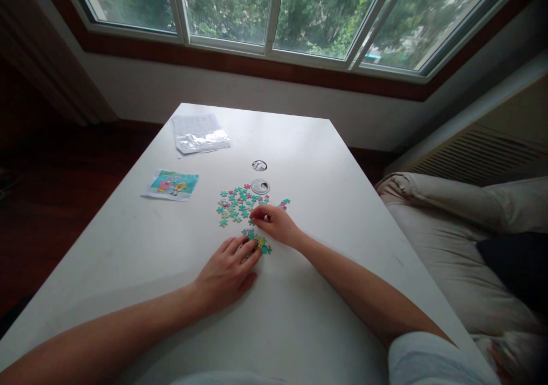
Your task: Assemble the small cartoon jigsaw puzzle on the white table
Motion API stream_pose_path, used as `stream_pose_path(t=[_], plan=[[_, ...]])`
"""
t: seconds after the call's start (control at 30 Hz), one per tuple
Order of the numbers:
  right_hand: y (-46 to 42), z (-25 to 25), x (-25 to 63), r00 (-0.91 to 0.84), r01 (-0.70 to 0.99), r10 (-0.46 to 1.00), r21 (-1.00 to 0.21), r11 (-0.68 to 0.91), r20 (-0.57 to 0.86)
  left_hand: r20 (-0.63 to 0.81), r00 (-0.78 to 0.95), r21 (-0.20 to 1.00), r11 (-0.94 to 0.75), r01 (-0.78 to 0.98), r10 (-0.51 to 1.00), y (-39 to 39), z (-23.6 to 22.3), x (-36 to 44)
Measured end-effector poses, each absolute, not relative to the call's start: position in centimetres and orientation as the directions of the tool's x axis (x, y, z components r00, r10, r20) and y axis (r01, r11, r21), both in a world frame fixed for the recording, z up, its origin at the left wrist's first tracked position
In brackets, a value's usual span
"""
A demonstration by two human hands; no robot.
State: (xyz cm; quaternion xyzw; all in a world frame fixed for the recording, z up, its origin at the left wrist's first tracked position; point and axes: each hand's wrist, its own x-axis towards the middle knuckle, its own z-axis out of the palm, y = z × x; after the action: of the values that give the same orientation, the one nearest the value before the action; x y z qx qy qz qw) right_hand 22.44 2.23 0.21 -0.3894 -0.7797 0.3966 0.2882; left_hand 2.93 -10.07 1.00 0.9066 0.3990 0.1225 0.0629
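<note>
Several small teal and pink jigsaw pieces lie scattered on the white table. A small joined patch of pieces lies just in front of them. My left hand rests flat on the table, fingers stretched out, with the fingertips touching the joined patch. My right hand is curled, its fingertips pinching a loose piece at the near edge of the scattered pile.
A printed picture card lies to the left of the pieces. A clear plastic bag on paper sits further back. A round metal tin and its lid lie behind the pile. A cushioned seat stands to the right.
</note>
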Motion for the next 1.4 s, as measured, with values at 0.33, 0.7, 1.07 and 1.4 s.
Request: stream_pose_path(t=[0.33, 0.7, 1.07, 1.4], plan=[[2.11, -0.05, 22.66, -0.566, 0.436, 0.808, -0.774, 0.46, 0.162, 0.156, 0.66, 0.208, -0.678, 0.705, 0.735, -9.91, 1.24, 2.78], [1.93, -0.16, 22.21, -0.562, 0.463, 0.792, -0.702, 0.54, 0.239, 0.175, 0.656, 0.215, -0.679, 0.702, 0.734, -9.82, 1.09, 2.75], [1.88, -0.26, 22.15, -0.602, 0.505, 0.749, -0.594, 0.626, 0.277, 0.175, 0.658, 0.221, -0.68, 0.699, 0.733, -9.83, 1.17, 2.78], [1.76, 0.03, 22.16, -0.637, 0.523, 0.717, -0.526, 0.671, 0.282, 0.172, 0.665, 0.228, -0.686, 0.691, 0.727, -9.76, 1.23, 2.74]])
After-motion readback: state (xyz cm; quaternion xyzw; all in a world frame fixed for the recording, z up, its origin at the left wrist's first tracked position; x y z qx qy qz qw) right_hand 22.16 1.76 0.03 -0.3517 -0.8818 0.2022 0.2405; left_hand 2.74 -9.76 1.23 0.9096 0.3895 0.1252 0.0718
